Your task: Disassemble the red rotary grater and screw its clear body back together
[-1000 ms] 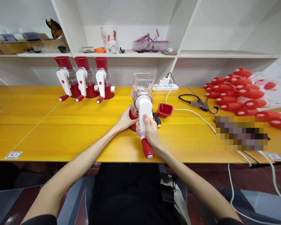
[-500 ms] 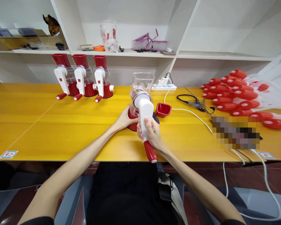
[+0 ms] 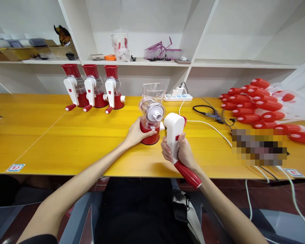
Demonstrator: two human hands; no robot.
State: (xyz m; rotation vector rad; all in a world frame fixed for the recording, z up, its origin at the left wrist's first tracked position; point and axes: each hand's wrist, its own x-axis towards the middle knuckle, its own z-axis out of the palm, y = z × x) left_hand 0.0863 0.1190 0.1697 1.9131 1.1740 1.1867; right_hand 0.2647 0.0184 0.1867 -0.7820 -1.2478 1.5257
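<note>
A rotary grater (image 3: 152,112) with a clear body and red base stands upright on the yellow table (image 3: 91,149). My left hand (image 3: 136,134) wraps round its red base, thumb across the front. In my right hand (image 3: 182,152) is a white crank handle (image 3: 173,130) with a red grip, held apart from the grater, to its right. The white hub on the grater's front faces me, bare. Mostly hidden behind the crank handle is a red hopper piece (image 3: 185,120).
Several assembled graters (image 3: 91,88) stand at the back left. A heap of red-handled crank handles (image 3: 259,101) lies at the right. A power strip (image 3: 178,97), white cable and black cable lie behind. Shelves (image 3: 142,62) hold a wrapped cup and purple plastic parts.
The crank handle has come off the grater's hub and moved right and towards me in my right hand. My left hand stays on the base.
</note>
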